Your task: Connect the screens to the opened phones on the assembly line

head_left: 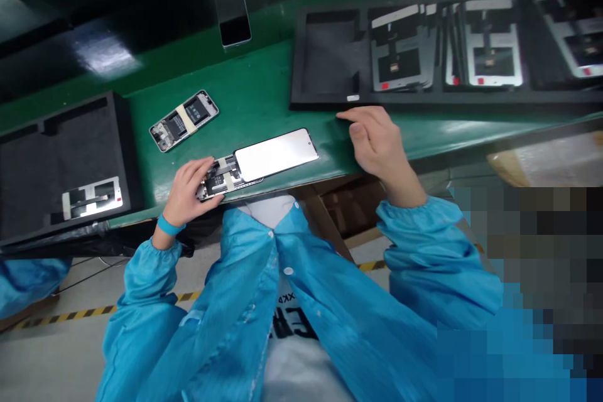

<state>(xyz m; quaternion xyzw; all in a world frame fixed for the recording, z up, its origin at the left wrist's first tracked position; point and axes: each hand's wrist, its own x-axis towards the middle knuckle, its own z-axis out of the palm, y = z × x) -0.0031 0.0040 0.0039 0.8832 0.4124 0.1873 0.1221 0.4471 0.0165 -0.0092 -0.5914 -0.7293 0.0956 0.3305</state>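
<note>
My left hand (191,191), a blue band at its wrist, grips the left end of an opened phone body (220,177) at the front edge of the bench. Its thumb lies along the near side and its fingers along the far side. A phone screen (277,154), bright face up, overlaps the right part of that body. My right hand (375,141) hovers to the right of the screen, index finger stretched out and the others partly curled, with nothing seen in it. Behind the left hand lies a second opened phone body (184,120) with a pale strip across its batteries.
A black foam tray (325,97) at the back right holds several screen panels (400,50). Another black tray (28,151) at left holds one panel (92,198). A dark phone (234,19) rests at the back of the green bench (264,81). Someone's blue sleeve (31,282) shows at lower left.
</note>
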